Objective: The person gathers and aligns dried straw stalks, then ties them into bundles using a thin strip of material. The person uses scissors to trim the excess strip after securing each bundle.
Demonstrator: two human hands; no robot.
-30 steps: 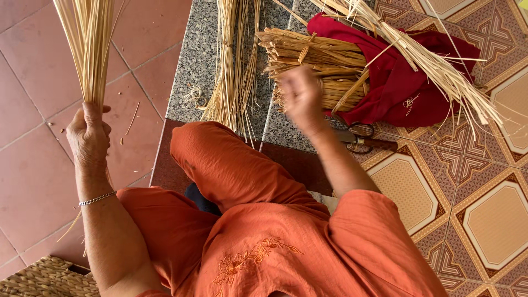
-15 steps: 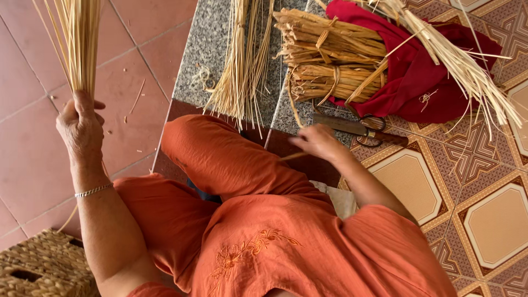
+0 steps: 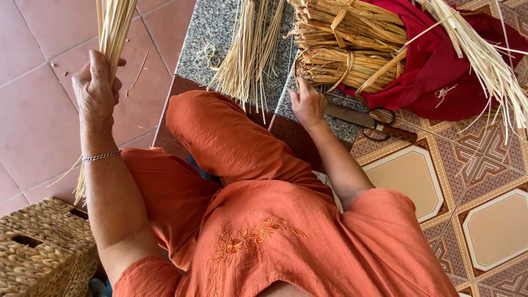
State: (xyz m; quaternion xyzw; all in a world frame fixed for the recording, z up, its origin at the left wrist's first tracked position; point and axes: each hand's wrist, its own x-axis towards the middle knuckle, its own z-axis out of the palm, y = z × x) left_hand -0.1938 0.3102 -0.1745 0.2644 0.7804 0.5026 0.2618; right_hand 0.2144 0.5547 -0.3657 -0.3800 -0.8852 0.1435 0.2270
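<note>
Gripping straw bundle [image 3: 113, 25] in left hand [image 3: 96, 88] | right hand [image 3: 308, 102] on granite slab [image 3: 220, 33]

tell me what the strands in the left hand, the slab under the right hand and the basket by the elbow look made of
Strands: dried straw or reed, pale yellow, matte, thin and stiff. Left hand grips them. Slab: probably granite, grey and speckled, smooth; right hand rests on it. Basket: woven plant fibre, tan, braided.
</note>
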